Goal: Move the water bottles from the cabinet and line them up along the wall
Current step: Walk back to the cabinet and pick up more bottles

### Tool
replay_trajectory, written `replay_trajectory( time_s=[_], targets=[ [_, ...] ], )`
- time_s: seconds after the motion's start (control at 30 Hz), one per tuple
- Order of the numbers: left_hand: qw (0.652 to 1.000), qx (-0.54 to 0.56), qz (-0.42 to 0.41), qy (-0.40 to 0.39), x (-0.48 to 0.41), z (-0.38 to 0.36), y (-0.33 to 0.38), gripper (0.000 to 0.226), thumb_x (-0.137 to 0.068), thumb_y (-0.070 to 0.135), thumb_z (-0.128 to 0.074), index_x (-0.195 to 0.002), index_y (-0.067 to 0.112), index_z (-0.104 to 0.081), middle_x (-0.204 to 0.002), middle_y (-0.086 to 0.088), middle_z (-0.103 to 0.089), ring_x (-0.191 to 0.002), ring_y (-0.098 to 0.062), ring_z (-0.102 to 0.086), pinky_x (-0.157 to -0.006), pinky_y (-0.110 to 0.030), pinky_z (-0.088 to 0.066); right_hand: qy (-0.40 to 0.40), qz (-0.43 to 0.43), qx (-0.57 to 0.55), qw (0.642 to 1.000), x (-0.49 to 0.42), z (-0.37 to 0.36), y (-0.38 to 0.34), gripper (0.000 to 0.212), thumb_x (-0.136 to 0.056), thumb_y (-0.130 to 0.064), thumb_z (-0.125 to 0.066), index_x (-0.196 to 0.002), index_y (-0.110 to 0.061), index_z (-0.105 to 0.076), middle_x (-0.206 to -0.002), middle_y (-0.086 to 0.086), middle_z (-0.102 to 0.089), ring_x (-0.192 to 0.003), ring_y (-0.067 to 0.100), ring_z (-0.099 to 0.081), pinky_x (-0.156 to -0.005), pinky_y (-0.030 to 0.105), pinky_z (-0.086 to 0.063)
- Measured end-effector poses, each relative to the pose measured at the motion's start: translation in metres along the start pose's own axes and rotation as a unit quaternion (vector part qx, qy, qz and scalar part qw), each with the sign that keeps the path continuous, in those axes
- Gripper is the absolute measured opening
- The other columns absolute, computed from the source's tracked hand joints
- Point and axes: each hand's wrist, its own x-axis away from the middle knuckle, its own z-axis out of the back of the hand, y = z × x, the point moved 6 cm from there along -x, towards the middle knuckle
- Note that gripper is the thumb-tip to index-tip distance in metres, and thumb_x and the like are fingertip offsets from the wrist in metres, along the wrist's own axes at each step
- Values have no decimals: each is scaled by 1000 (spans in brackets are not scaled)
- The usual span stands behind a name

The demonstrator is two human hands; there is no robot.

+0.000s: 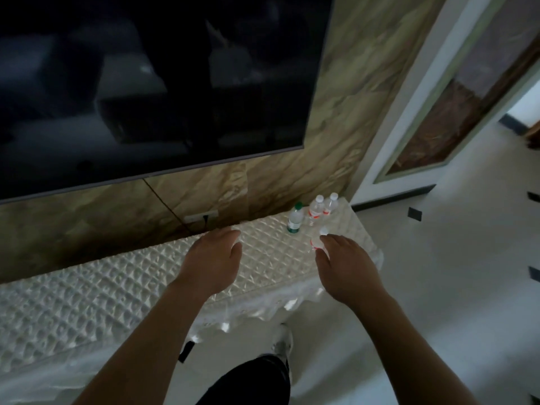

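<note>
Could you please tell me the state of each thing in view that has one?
Television: screen dark.
Green-capped bottle: upright, capped.
Middle bottle: upright, capped.
End bottle: upright, capped.
Front bottle: upright, capped, partly hidden by the right hand.
Left hand: open, holding nothing.
Right hand: open, fingers around the front bottle, not closed on it.
Wall socket: plug inserted.

Green-capped bottle (294,220) and two red-labelled bottles (316,210) (331,204) stand upright by the wall (263,185); a fourth bottle (316,243) sits apart.
</note>
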Motion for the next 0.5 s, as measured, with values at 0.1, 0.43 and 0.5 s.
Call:
replay_trajectory(
  time_s=[0.1,0.43,0.5],
  targets=[
    [1000,21,3,-8,-41,-20,18,43,-101,32,-36,-141,20,-46,-150,-1,-42,-138,-16,-36,-115,-33,-27,-9,-6,20,1000,-32,2,31,45,-98,-35,-38,-136,-14,-50,-136,4,-56,-126,19,-50,-109,34,-34],
    [999,19,10,-30,-184,-33,88,46,-102,38,-29,-145,26,-40,-154,2,-35,-140,-18,-33,-115,-36,-26,-15,-16,43,999,-151,32,119,42,-98,-37,-35,-131,-16,-52,-127,3,-61,-115,17,-55,-102,34,-42],
    [999,18,6,-32,-205,-30,98,47,-101,40,-28,-145,25,-39,-154,2,-36,-139,-20,-35,-114,-40,-30,-9,-14,41,999,-168,38,131,41,-97,-36,-36,-128,-15,-54,-122,3,-63,-110,18,-57,-98,35,-45]
  ],
)
